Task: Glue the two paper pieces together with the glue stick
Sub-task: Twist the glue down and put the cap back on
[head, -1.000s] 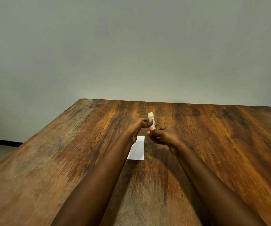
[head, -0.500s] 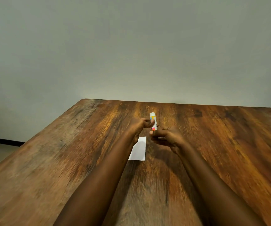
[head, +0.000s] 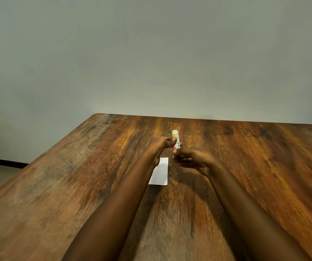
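Early stage: glue stick in hand, no glue on paper that I can see.
Left hand pinches the upright stick mid-body and right hand fingers curl round its base, above the table, far middle. One white paper piece lies flat just nearer; the second is possibly stacked under it. Label: yellow band, pink patch, print unreadable.

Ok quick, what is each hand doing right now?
Left hand: holds the glue stick upright.
Right hand: fingers curled, pinching the glue stick's lower end.
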`<state>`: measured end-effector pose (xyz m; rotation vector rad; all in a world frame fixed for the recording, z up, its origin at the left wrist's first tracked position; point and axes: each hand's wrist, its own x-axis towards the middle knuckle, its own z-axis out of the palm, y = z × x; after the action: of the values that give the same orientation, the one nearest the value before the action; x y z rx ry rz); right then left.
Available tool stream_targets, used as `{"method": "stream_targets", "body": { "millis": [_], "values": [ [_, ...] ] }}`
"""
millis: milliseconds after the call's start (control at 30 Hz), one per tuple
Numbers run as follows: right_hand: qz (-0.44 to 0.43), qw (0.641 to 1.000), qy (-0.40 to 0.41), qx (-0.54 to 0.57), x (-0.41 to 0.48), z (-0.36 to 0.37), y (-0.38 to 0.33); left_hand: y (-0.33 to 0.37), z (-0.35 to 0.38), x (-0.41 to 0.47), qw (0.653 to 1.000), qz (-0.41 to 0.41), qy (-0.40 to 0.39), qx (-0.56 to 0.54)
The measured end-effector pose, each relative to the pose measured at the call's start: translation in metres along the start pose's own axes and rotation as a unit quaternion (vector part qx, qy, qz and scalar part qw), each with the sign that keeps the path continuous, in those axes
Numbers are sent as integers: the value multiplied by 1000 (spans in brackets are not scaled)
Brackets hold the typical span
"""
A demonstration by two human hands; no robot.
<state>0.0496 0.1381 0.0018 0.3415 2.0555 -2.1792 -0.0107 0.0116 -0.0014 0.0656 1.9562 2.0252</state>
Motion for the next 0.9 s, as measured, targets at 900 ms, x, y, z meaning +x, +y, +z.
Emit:
{"method": "stream_targets", "body": {
  "millis": [900],
  "values": [
    [-39, 999, 17, -29, 3, 4, 10, -3, 0, 2, 1000, 7, 14, -11]
  ]
}}
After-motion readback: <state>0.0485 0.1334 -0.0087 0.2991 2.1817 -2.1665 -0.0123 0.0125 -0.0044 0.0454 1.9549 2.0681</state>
